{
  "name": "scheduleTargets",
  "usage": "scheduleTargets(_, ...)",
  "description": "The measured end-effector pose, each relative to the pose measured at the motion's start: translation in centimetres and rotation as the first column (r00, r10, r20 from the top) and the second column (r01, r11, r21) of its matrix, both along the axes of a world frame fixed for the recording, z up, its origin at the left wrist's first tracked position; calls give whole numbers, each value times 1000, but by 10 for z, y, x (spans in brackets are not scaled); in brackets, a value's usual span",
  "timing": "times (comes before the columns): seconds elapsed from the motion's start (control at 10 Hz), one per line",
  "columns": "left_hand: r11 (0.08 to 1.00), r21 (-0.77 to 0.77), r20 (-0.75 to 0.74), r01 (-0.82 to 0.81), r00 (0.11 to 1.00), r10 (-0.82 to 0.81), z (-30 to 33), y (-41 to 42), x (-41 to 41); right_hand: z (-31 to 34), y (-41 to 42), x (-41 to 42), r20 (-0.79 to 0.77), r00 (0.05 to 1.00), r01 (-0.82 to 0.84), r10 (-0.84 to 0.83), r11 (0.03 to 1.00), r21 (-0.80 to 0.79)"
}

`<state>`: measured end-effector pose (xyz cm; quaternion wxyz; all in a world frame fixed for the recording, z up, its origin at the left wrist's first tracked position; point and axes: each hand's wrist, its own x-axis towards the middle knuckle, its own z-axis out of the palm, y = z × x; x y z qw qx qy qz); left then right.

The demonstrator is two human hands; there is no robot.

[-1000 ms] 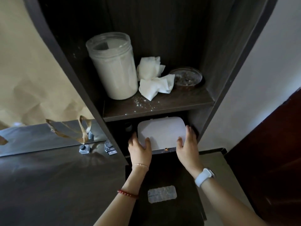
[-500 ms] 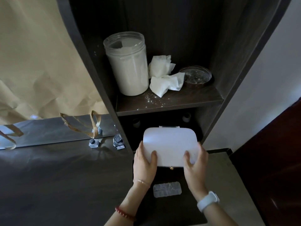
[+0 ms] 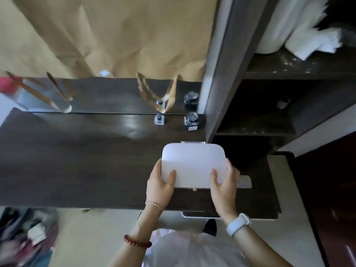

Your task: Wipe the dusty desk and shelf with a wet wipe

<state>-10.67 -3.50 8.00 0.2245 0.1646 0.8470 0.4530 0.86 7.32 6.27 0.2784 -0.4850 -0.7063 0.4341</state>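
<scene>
both hands hold a white box (image 3: 193, 164) in the lower middle of the frame, above the right end of the dark desk (image 3: 77, 160). its long axis runs left to right across the picture. the left hand (image 3: 159, 185) grips its left end with the thumb laid on the lid, and the right hand (image 3: 225, 186) grips the right end the same way; the other fingers are hidden beneath it, so neither hand is free. i judge the box is being moved aside to bare the surfaces, and open desk lies straight to the left of the hands, nearer the left hand. the shelf (image 3: 300, 71) stands at the upper right, speckled with pale dust, with crumpled white tissue (image 3: 316, 42) lying on it. a pale flat packet (image 3: 245, 181) peeks out on the desk just right of the right hand; it may be the wet wipes, though it is mostly hidden. two small dark bottles (image 3: 190, 121) stand near the back of the desk.
</scene>
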Motion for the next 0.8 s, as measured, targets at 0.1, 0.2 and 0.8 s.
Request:
scheduleTargets(0.1,998,-6,44,-66,997,66,-5,-54,-51,-2,-47,-55,37,998,-49,50,998,-27)
scheduleTargets(0.2,996,-18,38,-84,996,85,-8,-103,-105,-5,-93,-110,44,993,-108,110,993,-52)
scheduleTargets(0.8,995,-82,37,-50,998,53,-41,-171,-216,-9,-153,-218,183,951,-208,249,953,-219)
